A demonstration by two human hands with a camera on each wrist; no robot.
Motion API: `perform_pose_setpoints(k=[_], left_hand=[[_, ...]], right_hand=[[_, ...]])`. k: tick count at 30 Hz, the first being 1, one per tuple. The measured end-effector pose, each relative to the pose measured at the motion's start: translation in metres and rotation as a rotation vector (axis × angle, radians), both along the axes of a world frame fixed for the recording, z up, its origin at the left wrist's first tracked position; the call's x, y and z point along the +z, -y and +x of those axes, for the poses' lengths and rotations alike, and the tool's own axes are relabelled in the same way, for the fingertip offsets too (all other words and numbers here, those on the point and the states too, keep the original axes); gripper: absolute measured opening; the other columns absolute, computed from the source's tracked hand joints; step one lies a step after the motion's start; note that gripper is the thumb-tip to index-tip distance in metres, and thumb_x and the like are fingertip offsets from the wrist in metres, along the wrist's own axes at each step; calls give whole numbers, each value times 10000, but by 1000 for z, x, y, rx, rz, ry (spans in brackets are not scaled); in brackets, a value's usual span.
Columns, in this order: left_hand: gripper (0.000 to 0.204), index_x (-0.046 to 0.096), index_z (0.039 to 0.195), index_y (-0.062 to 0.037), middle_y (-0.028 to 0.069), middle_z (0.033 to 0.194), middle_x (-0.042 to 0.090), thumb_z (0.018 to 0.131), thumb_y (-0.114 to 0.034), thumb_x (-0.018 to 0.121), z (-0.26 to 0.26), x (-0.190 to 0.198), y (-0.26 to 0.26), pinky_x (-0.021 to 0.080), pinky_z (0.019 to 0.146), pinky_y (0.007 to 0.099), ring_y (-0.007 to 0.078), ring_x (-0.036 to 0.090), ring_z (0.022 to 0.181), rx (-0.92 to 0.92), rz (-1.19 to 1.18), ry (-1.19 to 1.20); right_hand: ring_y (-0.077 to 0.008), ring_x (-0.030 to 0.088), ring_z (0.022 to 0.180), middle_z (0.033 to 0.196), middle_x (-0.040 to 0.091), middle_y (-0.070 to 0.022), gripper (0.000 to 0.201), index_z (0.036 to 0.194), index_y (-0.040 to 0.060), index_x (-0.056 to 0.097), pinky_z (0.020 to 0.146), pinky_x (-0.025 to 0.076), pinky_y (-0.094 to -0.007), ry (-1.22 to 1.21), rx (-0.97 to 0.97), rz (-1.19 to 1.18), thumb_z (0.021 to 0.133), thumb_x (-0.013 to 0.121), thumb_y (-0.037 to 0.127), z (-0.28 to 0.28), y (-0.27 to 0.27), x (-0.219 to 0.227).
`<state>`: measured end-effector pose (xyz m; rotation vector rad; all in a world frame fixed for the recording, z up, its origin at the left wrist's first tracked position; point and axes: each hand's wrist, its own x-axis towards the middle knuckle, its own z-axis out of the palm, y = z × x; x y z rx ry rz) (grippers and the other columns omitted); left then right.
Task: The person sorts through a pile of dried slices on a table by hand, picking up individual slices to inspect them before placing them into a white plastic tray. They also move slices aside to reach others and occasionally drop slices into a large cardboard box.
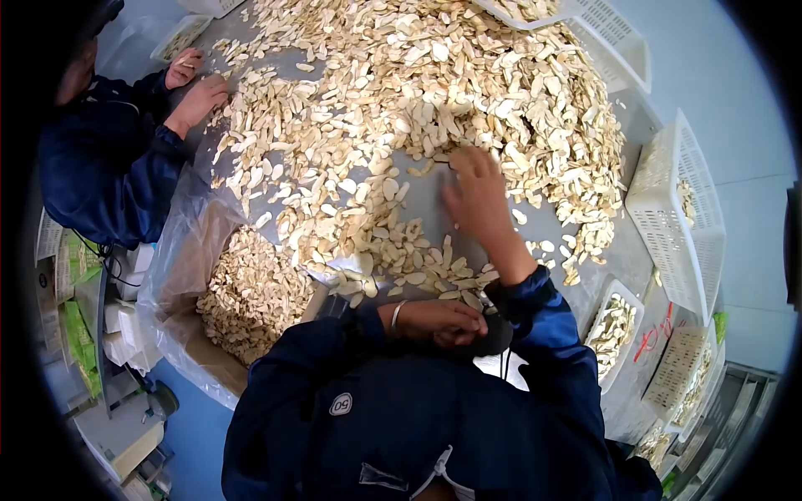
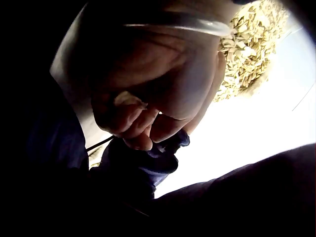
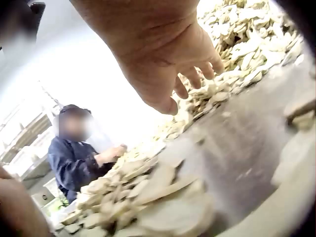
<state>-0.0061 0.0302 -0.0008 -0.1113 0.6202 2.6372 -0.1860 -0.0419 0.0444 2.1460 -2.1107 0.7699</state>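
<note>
Pale dried slices (image 1: 401,92) cover a grey table (image 1: 426,204) in a wide heap. My right hand (image 1: 472,196) reaches out over a barer patch at the heap's near edge, palm down. Its fingers (image 3: 197,71) are spread and relaxed and hold nothing. My left hand (image 1: 436,322) sits back against my body at the table's near edge, with a bangle on the wrist. In the left wrist view its fingers (image 2: 136,123) are curled in, and a pale slice (image 2: 125,100) shows inside them.
Another person in dark blue (image 1: 109,159) works the slices at the far left with both hands (image 1: 196,92). A plastic-lined box of slices (image 1: 251,296) hangs below the table's left edge. White perforated baskets (image 1: 677,217) and a small tray (image 1: 614,326) stand on the right.
</note>
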Motion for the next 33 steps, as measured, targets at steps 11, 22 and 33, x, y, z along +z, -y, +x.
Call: perform_pose_setpoints(k=[11, 22, 33], left_hand=[[221, 562, 1134, -44, -1, 725, 524, 1036, -231, 498, -3, 1, 3, 251, 430, 209, 38, 317, 483, 96, 35, 30], [223, 559, 1130, -54, -8, 745, 527, 1051, -249, 486, -3, 1, 6, 264, 446, 206, 36, 337, 505, 122, 32, 16], [216, 569, 1151, -56, 11, 758, 521, 1054, -217, 463, -3, 0, 4, 270, 458, 205, 51, 324, 522, 140, 45, 14]], right_hand=[[-315, 707, 861, 992, 723, -173, 197, 1086, 27, 702, 778, 551, -354, 524, -205, 298, 941, 574, 64, -46, -48, 28], [-318, 662, 782, 897, 673, -141, 220, 1083, 43, 697, 692, 525, -375, 179, 93, 100, 880, 623, 1, -23, -66, 17], [-280, 672, 771, 948, 683, -142, 214, 1083, 11, 688, 705, 529, -343, 389, -77, 314, 874, 693, 59, -25, -92, 20]])
